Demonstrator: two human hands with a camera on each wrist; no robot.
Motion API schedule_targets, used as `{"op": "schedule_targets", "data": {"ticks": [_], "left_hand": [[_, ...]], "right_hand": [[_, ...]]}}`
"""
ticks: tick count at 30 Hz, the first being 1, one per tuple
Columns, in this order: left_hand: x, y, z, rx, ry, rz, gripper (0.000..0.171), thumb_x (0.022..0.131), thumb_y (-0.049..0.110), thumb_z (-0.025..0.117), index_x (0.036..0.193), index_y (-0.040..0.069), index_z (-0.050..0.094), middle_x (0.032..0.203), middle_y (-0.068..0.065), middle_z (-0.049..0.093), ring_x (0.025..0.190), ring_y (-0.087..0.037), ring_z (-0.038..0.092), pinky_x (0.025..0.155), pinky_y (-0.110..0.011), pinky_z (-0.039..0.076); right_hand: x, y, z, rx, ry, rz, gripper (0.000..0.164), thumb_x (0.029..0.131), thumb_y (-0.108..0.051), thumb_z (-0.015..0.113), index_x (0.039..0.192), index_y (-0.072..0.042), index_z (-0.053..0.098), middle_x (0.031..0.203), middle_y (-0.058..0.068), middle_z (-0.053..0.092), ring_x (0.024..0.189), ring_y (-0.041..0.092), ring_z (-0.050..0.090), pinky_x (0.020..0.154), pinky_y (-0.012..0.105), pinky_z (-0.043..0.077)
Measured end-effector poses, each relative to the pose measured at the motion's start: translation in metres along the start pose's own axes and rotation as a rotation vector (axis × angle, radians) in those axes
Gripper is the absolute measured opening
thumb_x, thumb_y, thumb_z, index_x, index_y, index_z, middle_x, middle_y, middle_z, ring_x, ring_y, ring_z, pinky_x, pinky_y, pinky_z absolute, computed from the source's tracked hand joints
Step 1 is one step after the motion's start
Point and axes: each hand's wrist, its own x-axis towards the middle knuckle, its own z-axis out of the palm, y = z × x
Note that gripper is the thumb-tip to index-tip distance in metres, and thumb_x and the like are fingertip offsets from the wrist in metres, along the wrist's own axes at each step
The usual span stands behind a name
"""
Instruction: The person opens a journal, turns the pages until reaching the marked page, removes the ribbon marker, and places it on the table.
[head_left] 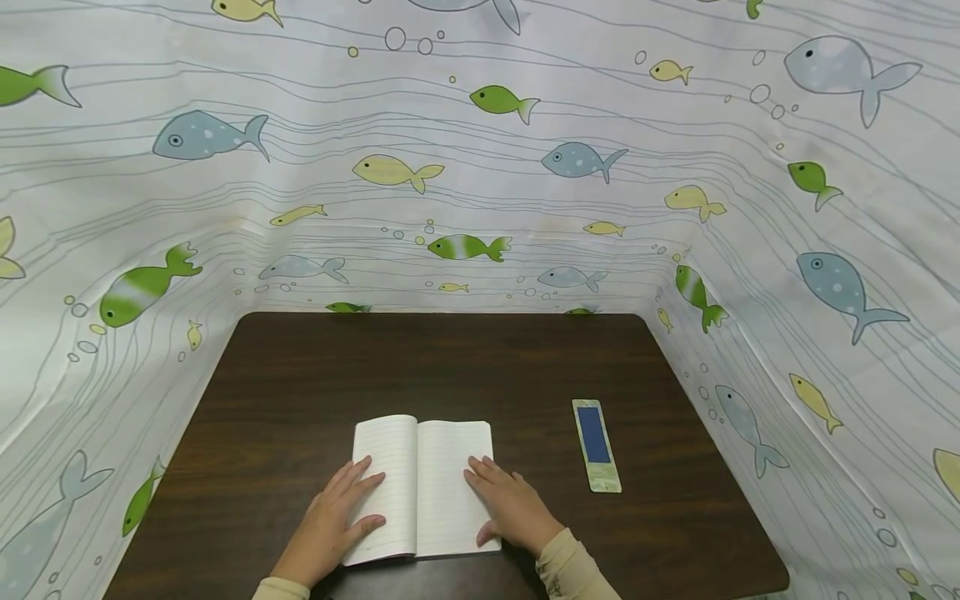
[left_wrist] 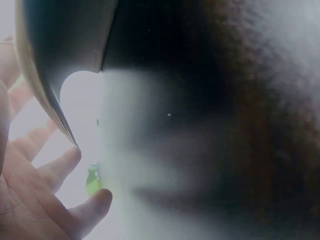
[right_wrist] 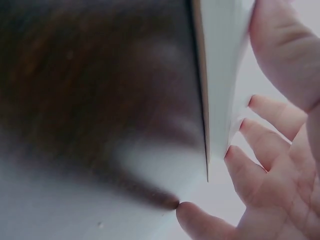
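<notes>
An open notebook [head_left: 453,492] with lined white pages lies at the near middle of the dark table. My left hand [head_left: 330,517] rests on the outer part of its left page, fingers spread and thumb pointing toward the spine. On the right page's outer edge lies my right hand [head_left: 517,504], its fingers extended and slightly apart. The left wrist view has the left hand [left_wrist: 35,185] beside the curved edge of the notebook [left_wrist: 65,35]. From the right wrist, the page block [right_wrist: 217,75] appears edge-on, with the fingertips of the right hand [right_wrist: 275,165] against the page.
To the right of the notebook lies a flat pale-green card-like object [head_left: 597,446] with a dark blue panel. The brown wood-grain table [head_left: 450,358] has rounded corners. White fabric [head_left: 480,192] printed with fish surrounds it at the back and sides.
</notes>
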Motion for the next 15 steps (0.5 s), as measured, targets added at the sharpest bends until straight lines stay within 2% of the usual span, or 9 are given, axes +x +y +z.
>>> {"op": "schedule_targets", "data": {"ticks": [6, 10, 15], "left_hand": [[-0.0018, -0.0007, 0.0014, -0.013, -0.009, -0.02, 0.058, 0.08, 0.04, 0.076, 0.132, 0.02, 0.06, 0.146, -0.008, 0.047, 0.134, -0.032, 0.039, 0.092, -0.064, 0.038], [-0.003, -0.0002, 0.001, -0.023, -0.038, -0.057, 0.058, 0.081, 0.043, 0.075, 0.133, 0.022, 0.059, 0.147, -0.005, 0.046, 0.136, -0.031, 0.037, 0.094, -0.064, 0.037], [-0.0034, 0.0004, 0.0002, -0.031, -0.05, -0.071, 0.058, 0.082, 0.045, 0.073, 0.133, 0.022, 0.058, 0.148, -0.005, 0.045, 0.136, -0.03, 0.037, 0.094, -0.064, 0.037]], "right_hand": [[0.0003, -0.0003, 0.0009, -0.048, 0.018, -0.011, 0.096, 0.06, -0.053, 0.08, 0.143, -0.016, 0.049, 0.153, -0.001, 0.039, 0.141, 0.018, 0.035, 0.093, 0.052, 0.048], [0.0003, 0.0004, 0.0022, -0.042, 0.025, -0.011, 0.095, 0.061, -0.053, 0.079, 0.143, -0.016, 0.049, 0.153, -0.001, 0.04, 0.141, 0.018, 0.036, 0.093, 0.053, 0.048], [0.0002, 0.0019, 0.0045, -0.044, 0.063, -0.022, 0.091, 0.063, -0.053, 0.077, 0.142, -0.017, 0.05, 0.152, -0.001, 0.041, 0.14, 0.018, 0.038, 0.092, 0.052, 0.049]]}}
